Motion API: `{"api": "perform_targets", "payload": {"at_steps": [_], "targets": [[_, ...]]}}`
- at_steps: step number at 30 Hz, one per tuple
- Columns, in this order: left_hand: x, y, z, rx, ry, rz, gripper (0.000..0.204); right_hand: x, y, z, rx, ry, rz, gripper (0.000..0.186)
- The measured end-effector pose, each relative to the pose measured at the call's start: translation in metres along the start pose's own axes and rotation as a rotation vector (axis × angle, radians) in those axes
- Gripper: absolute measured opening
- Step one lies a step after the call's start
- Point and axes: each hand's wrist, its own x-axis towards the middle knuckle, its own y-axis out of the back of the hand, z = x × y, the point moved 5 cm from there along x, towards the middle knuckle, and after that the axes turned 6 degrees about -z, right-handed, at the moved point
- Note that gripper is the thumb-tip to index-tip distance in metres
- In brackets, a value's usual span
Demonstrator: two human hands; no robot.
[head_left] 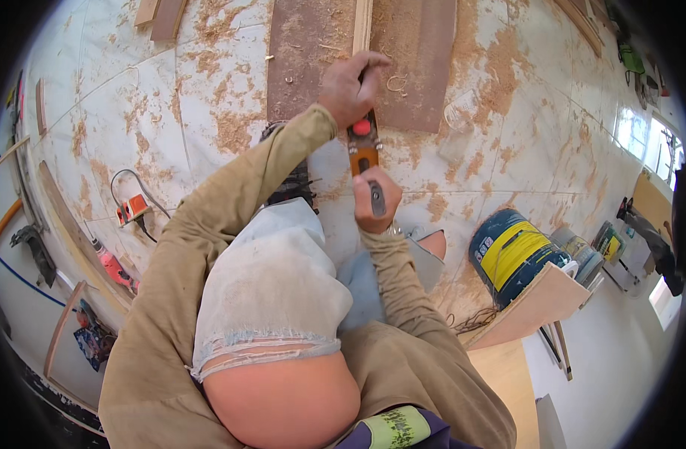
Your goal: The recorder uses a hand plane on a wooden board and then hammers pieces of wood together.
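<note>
My right hand [375, 200] is wrapped round the dark rear handle of a hand plane [363, 153], which has an orange and black body and a red part on top. At its front end my left hand [350, 88] bends over the tool with curled fingers; the hand hides what lies beneath it. Directly ahead, a narrow pale wood strip [363, 26] runs away from me, in line with the plane. It lies on a wide brown board [305, 63] strewn with shavings.
Sawdust covers the tiled floor [156, 97]. A dark bucket with a yellow band [511, 251] stands right, beside a leaning plywood piece [526, 307]. On the left are an orange socket block [133, 209] with cable and a pink power tool [117, 266]. Wood offcuts [167, 19] lie far left.
</note>
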Motion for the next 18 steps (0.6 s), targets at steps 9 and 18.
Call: {"api": "perform_targets", "payload": {"at_steps": [9, 18], "targets": [[0.010, 0.008, 0.005, -0.058, 0.001, -0.002, 0.016, 0.002, -0.009, 0.010, 0.060, -0.112, 0.017, 0.013], [-0.039, -0.008, 0.007, 0.149, -0.421, 0.140, 0.020, -0.046, 0.004, 0.013, -0.034, 0.027, -0.018, 0.015]]}}
